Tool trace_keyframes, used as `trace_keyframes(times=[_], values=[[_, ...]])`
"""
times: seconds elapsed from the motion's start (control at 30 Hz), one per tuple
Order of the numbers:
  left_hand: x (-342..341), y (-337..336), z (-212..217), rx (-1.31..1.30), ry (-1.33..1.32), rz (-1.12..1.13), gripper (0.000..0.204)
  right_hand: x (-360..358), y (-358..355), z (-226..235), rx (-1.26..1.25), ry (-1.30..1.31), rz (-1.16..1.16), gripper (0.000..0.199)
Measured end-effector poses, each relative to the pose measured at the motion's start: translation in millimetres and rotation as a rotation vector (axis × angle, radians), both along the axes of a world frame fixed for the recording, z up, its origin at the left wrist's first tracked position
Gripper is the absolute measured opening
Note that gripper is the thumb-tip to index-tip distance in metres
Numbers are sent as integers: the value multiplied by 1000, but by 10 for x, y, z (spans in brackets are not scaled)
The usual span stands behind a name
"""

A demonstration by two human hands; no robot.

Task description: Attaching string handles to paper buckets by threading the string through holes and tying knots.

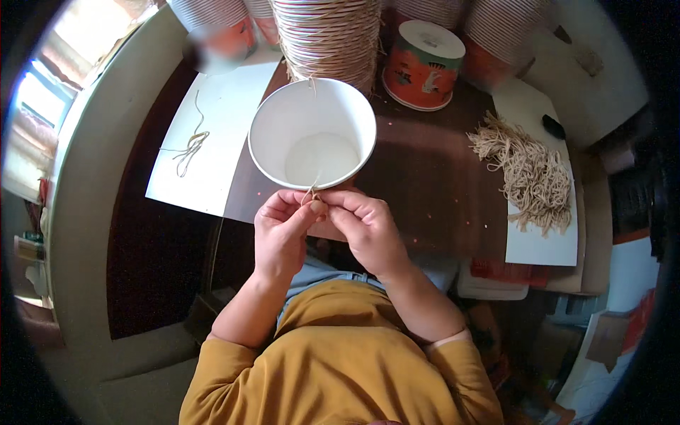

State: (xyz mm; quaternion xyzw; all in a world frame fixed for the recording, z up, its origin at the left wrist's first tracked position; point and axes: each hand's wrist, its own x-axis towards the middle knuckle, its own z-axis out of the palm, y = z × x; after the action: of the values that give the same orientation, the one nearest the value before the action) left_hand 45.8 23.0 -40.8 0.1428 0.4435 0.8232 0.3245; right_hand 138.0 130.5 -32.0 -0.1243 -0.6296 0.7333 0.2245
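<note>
A white paper bucket (267, 134) is tipped with its open mouth toward me, showing its bare white inside. At its near rim my left hand (281, 228) and my right hand (370, 228) meet, thumbs and fingertips pinched together. Between them is a thin tan string (311, 190), with loose ends sticking up over the rim. The fingers hide most of it, so I cannot tell how it is looped or knotted. At the far rim another bit of string (312, 85) passes through or over the edge.
Behind the bucket stands a tall stack of nested buckets (327, 42), with more stacks at both sides. An orange patterned bucket (423, 67) sits upside down at back right. Tan strings (535, 173) are heaped on a white board (542, 248); several lie on the left board (202, 188).
</note>
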Motion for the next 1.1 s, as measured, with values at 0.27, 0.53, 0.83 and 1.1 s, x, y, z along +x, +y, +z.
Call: trace_keyframes(times=[0.27,0.53,0.83,1.1], values=[[-24,-21,-28,-74,242,95,11,-121,-70,-121,-585,93,17,19],[29,-38,-6,-373,823,332,14,-129,-15,-150,-842,-8,64,20],[-46,31,53,-360,1565,529,22,-106,-22,-177,-714,-45,8,19],[-25,-61,94,-386,1109,325,16,-117,-11,-125,-792,-61,-5,17]])
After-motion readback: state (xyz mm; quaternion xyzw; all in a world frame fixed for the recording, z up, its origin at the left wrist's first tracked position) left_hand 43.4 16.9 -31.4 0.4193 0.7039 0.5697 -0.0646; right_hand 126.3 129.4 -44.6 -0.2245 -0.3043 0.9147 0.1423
